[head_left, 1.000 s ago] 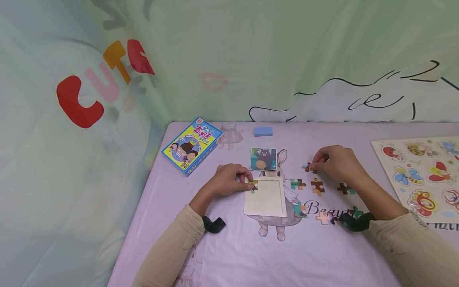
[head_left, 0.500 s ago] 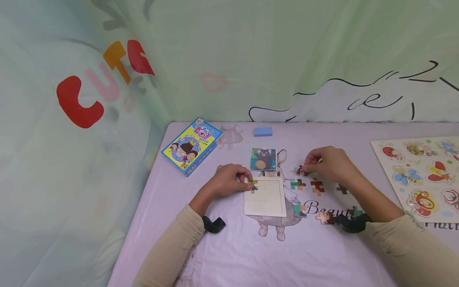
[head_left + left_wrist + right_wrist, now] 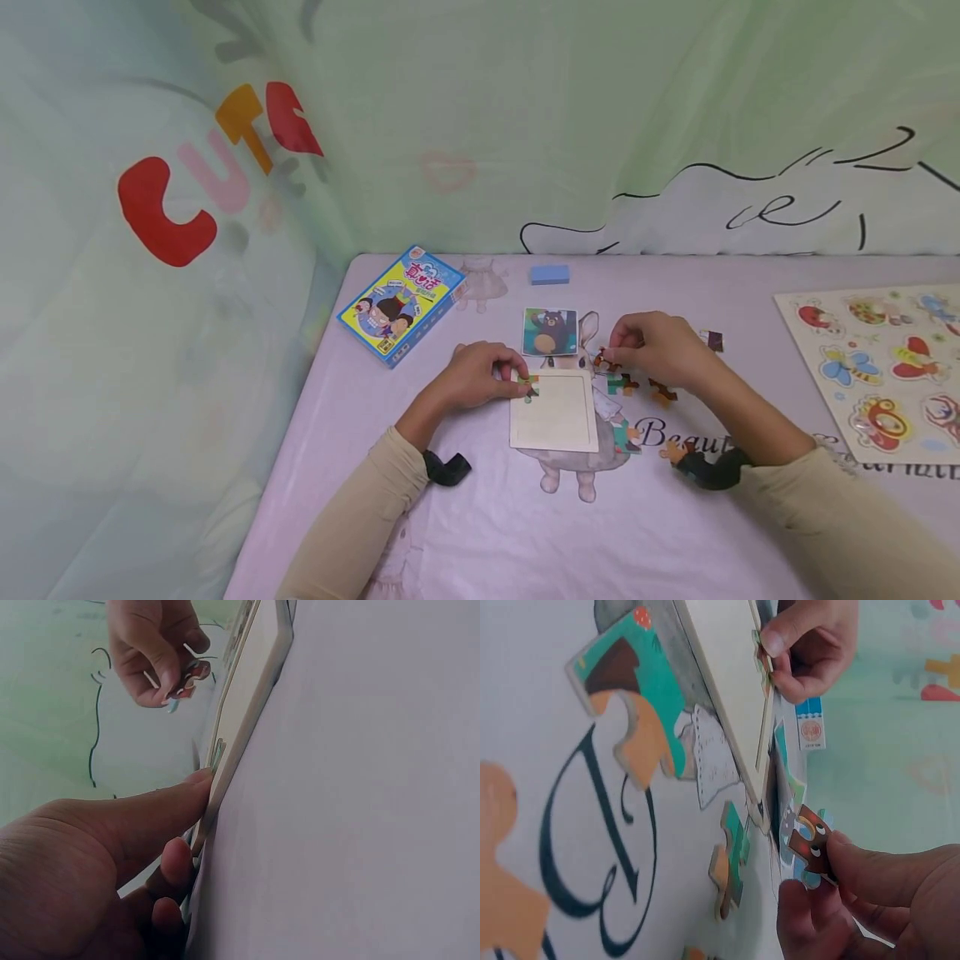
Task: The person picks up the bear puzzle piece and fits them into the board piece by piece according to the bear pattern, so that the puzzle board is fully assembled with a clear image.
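My left hand [image 3: 483, 377] grips the upper-left corner of a pale wooden puzzle tray [image 3: 558, 421], thumb on top and fingers at the edge. A jigsaw piece [image 3: 531, 390] lies in that corner, under the thumb tip. Just right of the tray, my right hand [image 3: 660, 350] pinches a brown jigsaw piece [image 3: 817, 841] with two white eyes, held above the cloth. Beyond the tray lies a picture card of a bear [image 3: 551, 333]. Loose on the cloth are a green and brown piece [image 3: 621, 384], an orange-brown piece [image 3: 662, 393] and a green corner piece [image 3: 626, 437].
A yellow and blue card box [image 3: 402, 306] lies at the back left, and a small blue block [image 3: 550, 275] behind the card. On the right is a wooden insect board [image 3: 877, 340]. Further loose pieces lie near and partly under the right forearm, one dark piece [image 3: 712, 340] beyond it.
My right hand has moved left with the brown jigsaw piece, close to the tray's right side. The left hand and the tray have stayed still.
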`<state>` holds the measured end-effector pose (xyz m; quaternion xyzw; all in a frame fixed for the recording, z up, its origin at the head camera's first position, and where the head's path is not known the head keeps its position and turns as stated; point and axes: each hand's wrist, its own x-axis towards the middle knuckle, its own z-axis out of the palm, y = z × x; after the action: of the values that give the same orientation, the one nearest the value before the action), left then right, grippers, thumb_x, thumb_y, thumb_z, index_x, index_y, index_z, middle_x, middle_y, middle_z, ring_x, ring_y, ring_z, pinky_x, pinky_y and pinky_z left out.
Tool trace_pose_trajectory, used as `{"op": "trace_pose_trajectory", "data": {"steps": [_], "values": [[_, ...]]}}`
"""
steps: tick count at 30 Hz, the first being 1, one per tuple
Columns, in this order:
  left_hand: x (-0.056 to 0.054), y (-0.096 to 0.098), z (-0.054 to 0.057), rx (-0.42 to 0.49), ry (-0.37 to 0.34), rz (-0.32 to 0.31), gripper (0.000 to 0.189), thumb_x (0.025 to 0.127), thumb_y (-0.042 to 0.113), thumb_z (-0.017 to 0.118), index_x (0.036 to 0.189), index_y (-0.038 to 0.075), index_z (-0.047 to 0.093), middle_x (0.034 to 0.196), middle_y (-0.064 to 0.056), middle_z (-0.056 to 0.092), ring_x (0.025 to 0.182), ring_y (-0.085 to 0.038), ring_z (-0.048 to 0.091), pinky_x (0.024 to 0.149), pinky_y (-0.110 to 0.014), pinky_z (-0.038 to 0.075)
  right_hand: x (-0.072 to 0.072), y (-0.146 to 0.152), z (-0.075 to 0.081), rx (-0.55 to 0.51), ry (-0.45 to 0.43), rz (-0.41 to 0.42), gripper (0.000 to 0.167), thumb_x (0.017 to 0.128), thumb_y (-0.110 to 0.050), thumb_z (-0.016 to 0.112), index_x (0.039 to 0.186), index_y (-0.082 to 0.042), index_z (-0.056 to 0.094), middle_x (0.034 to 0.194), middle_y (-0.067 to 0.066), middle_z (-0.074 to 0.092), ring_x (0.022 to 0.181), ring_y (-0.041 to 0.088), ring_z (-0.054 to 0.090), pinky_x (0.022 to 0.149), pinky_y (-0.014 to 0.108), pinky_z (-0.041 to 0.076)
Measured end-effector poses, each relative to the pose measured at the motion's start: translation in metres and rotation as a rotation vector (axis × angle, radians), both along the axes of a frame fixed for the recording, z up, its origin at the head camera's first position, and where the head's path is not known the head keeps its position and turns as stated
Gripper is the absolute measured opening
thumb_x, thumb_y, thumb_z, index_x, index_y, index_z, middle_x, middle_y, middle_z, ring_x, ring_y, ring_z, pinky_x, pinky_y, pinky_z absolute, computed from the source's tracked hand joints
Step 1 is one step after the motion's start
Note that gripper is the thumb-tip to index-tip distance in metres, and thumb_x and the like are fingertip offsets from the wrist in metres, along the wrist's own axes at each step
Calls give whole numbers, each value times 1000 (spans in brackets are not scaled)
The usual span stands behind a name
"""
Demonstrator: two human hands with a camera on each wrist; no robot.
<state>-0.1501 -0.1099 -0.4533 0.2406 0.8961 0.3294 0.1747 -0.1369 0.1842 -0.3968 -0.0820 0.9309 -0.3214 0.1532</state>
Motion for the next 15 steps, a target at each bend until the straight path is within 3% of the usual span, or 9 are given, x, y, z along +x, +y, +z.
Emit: {"op": "trace_pose_trajectory", "data": {"steps": [15], "values": [[1,1,1,-4,-13,6,17,88,37,80,99,26,74,79,10,62,80,-8,55,83,-38,27,5,-20,-6,-64,-4,40,9,96,-19,70,97,-10,69,85,6,65,78,21,58,63,31,48]]}}
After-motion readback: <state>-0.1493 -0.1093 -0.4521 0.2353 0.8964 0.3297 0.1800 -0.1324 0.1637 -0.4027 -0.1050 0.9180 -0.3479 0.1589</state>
